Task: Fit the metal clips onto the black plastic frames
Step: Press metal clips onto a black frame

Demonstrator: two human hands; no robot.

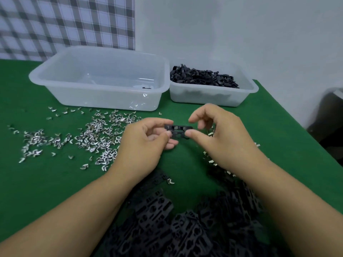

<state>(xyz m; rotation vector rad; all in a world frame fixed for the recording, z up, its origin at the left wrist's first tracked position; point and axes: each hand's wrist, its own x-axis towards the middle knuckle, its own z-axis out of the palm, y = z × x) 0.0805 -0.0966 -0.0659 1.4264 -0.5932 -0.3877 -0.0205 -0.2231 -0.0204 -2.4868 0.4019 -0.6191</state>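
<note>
Materials and finishes, clip-fitting table.
The metal clips (pixel 92 138) were bright, reflective bare metal; the black plastic frame (pixel 178 131) and the heap of frames (pixel 185 229) were matt black moulded plastic; the table cover (pixel 27 191) was green cloth, matt and felt-like; the left tub (pixel 55 71) and right tub (pixel 248 93) were smooth, translucent whitish plastic with a faint gloss; the backdrop (pixel 65 21) was checked woven cloth.

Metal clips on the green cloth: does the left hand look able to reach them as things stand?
Probably yes: the clips lie just beside the left hand with nothing between. Its fingers pinch the black frame, also held by the right hand, so it must let go first.
</note>
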